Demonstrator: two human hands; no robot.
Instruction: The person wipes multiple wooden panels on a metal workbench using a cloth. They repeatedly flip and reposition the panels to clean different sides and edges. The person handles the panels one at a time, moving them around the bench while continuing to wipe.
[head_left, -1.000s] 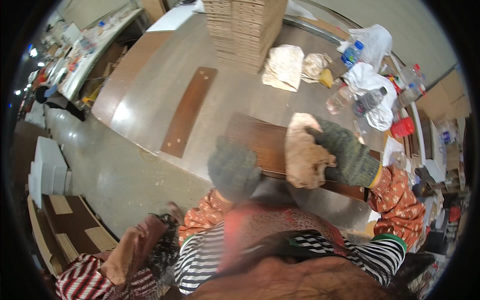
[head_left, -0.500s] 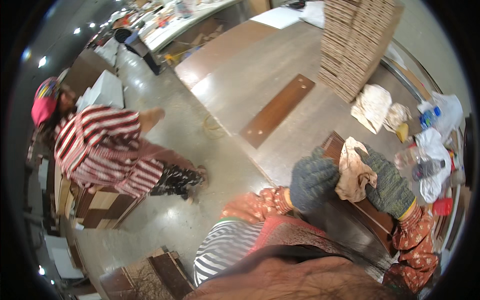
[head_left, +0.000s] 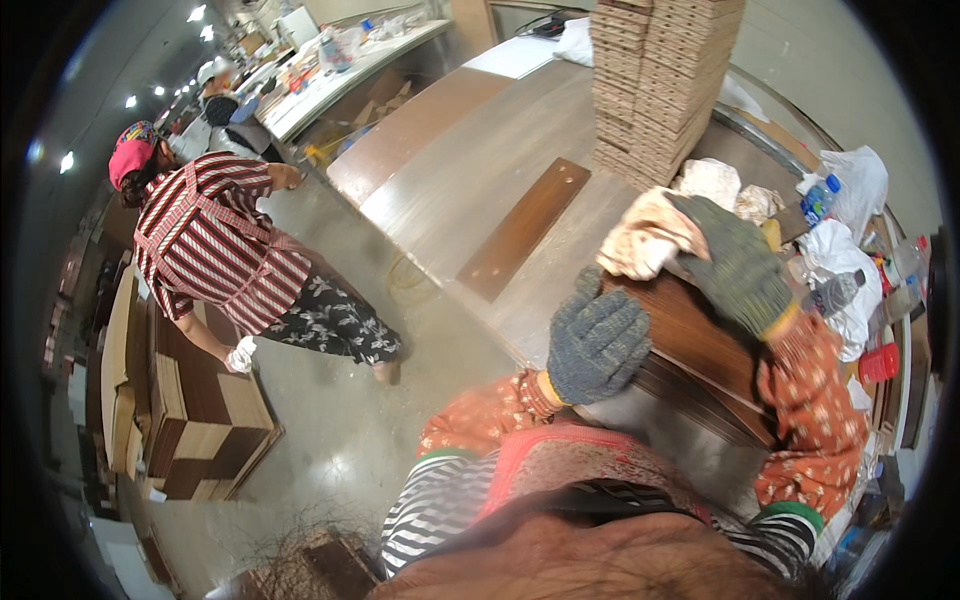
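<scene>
A stained, pale cloth [head_left: 652, 235] is bunched under the fingers of my right hand [head_left: 738, 262], which wears a dark grey-green knitted glove. It lies at the far end of a dark brown wooden board [head_left: 700, 325], the top one of a stack in front of me. My left hand [head_left: 598, 345], in a similar glove, is at the left edge of the stack with its fingers stretched out and nothing in them. Whether its fingertips touch the board I cannot tell. Another brown board [head_left: 525, 230] with a pale round spot near each end lies flat on the table beyond.
The grey-brown table [head_left: 430, 190] holds a tall stack of boards [head_left: 650, 90] at the back. Rags, plastic bags, bottles and a red-lidded jar [head_left: 879, 363] crowd its right side. On the left, a co-worker in stripes [head_left: 230, 240] stands beside stacked panels [head_left: 205, 430].
My right hand has carried the cloth away from me to the board's far end. My left hand has come off the cloth and spread its fingers. The co-worker has turned and leans toward the panels.
</scene>
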